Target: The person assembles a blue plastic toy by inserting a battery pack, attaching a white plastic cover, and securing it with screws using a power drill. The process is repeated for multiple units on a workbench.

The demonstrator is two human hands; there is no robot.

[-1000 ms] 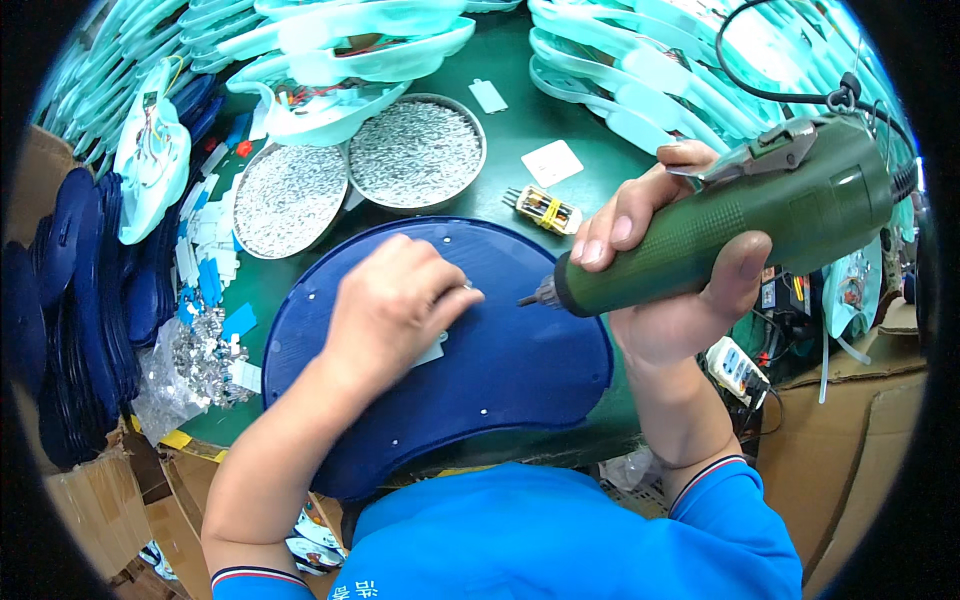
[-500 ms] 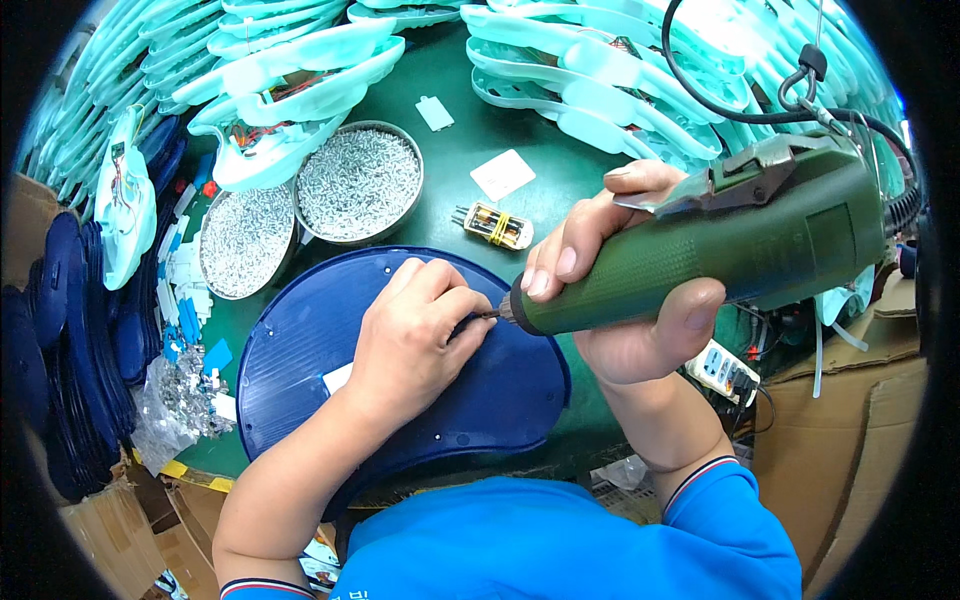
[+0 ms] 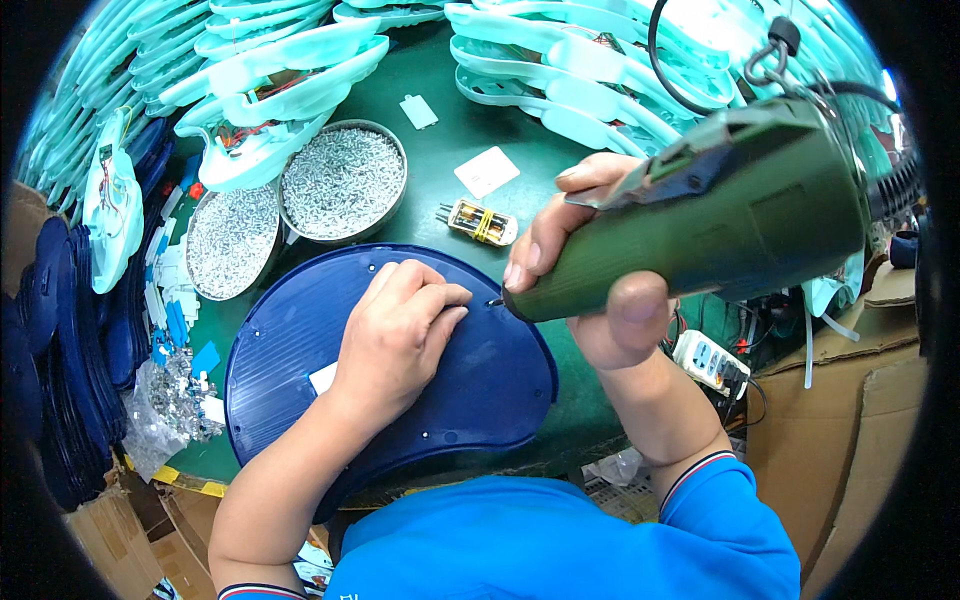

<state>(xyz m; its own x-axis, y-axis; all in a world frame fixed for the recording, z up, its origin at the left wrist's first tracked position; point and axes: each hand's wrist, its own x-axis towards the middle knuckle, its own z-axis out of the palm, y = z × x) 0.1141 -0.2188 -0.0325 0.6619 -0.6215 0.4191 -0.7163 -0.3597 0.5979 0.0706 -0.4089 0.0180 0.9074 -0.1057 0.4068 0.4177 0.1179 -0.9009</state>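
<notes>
Two hands are working on a dark blue plastic panel (image 3: 300,360). The left hand (image 3: 400,335) is pressing flat on it, fingertips pinched together. The right hand (image 3: 600,270) is clamping a green electric screwdriver (image 3: 720,210), tip touching the panel. Beyond the panel, two round screw trays (image 3: 342,182) are sitting on the green table (image 3: 440,160).

Smooth dark-blue plastic panel (image 3: 480,370) at the desk's near edge, faintly glossy, and the green power screwdriver (image 3: 720,215) above it has a matt plastic casing. Two shiny metal bowls (image 3: 395,205) of bright metal screws sit mid-desk on matt green desk (image 3: 450,150), with glossy mint-green plastic shells (image 3: 560,80) along the far edge.
</notes>
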